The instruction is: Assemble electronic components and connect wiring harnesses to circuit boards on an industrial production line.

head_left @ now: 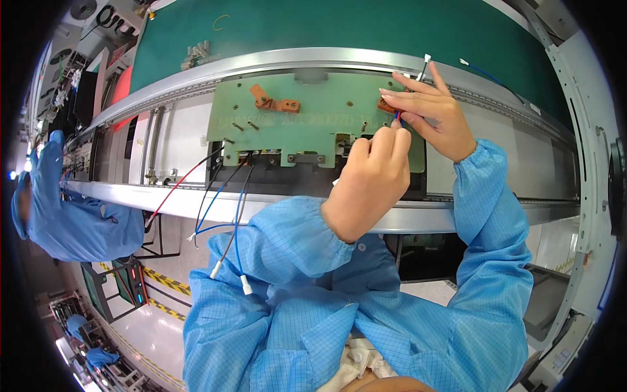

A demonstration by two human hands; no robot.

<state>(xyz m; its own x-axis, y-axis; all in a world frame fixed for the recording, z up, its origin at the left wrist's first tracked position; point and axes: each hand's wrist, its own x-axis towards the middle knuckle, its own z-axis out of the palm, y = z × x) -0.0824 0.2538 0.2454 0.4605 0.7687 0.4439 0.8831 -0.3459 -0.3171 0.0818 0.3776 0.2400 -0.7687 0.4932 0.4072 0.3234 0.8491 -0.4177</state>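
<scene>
My left hand (373, 176) is closed, its fingertips pinched on thin blue and red wires (397, 115) at the right side of a pale green plate (320, 101). Just beyond it, my right hand (436, 112) has its fingers stretched and spread. Its thumb is by the same wires, its index finger over an orange-brown block (385, 104) that it partly covers. A white connector (428, 58) stands up behind the right fingers. On the plate's left part sits another orange-brown block (277, 103), angled, with several metal posts near it. My fingers hide the wires' lower ends.
Loose red, blue and dark wires with white connectors (246, 285) hang over the near metal rail (418, 222) and my left sleeve. Beyond the far rail, metal parts (196, 55) and a blue wire (486, 75) lie on a green mat (313, 26). A co-worker's blue sleeve (98, 225) is at left.
</scene>
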